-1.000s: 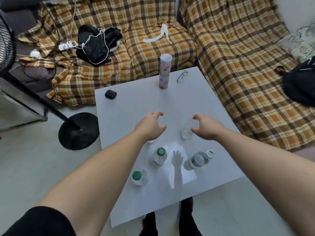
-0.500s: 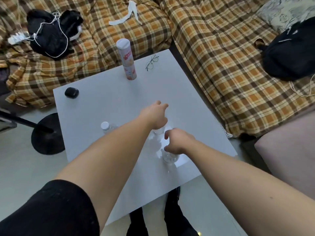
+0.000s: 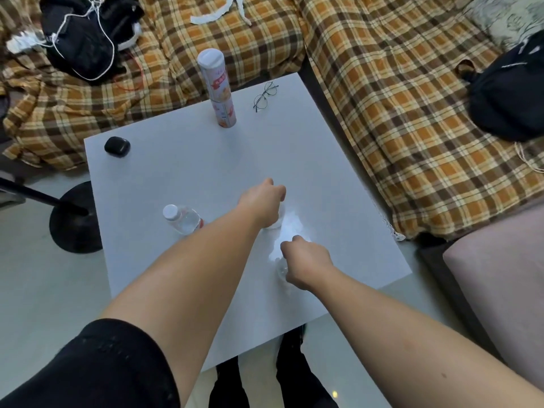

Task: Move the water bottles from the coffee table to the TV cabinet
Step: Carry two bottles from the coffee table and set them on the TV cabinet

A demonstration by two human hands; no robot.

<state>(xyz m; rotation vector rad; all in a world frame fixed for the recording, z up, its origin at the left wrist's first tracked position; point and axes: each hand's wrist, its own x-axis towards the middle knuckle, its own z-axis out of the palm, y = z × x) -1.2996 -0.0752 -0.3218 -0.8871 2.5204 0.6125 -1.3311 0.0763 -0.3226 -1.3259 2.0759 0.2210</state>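
The left hand has its fingers curled down around the top of a clear bottle standing on the white counter. The right hand is likewise closed over a second bottle, mostly hidden beneath it, nearer the person. A third bottle with a white cap stands untouched to the left of the left forearm. Farther back stand a tall snack tube, glasses and a black case.
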